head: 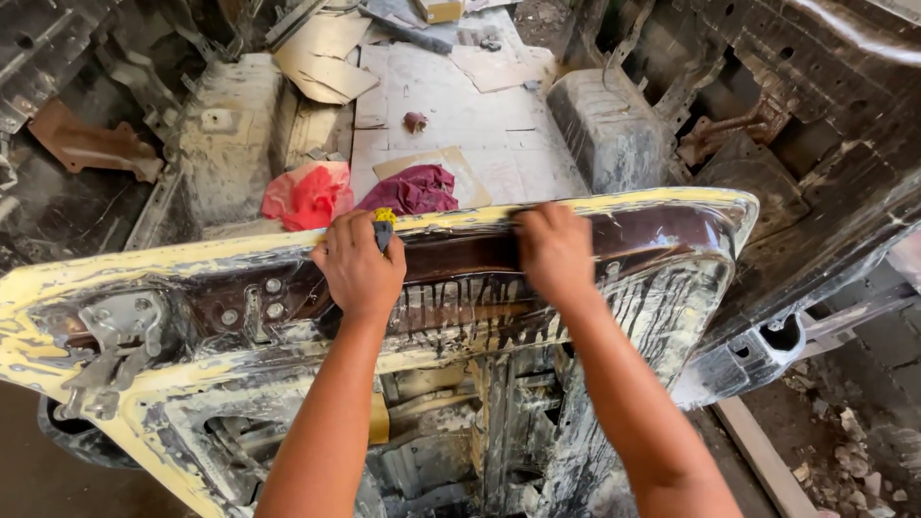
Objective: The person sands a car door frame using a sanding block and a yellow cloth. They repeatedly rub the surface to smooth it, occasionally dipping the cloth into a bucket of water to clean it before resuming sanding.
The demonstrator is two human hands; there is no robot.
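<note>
1. One stripped vehicle body shell [825,144], dark and bare metal, surrounds the work; its floor runs away up the middle of the view.
2. One large car door panel [614,288], yellow-edged, smeared with pale filler and dark streaks, lies tilted across the foreground in front of the person. Its top edge runs from lower left to upper right. One bare metal hinge bracket [110,341] sits at its left end.
3. Flat cardboard sheets [451,105] cover the shell floor beyond the panel; the exact count cannot be told, several overlap.
4. Two wheel-arch humps: one pale on the left [230,134], one grey on the right [609,125].
5. Two rags on the floor just behind the panel's top edge: one red rag [309,195], one maroon rag [414,189], lying side by side, nearly touching.
6. Two bare hands, both on the panel's upper edge, a little apart.
   - Left hand [357,269]: grip clenched round a small dark scraper with a yellow tip [384,226], which is pressed to the panel's edge.
   - Right hand [552,251]: fingers curled down onto the edge, palm on the panel; nothing else seen in it.
7. One small brownish scrap [415,121] lies alone on the cardboard, well beyond the rags.
</note>
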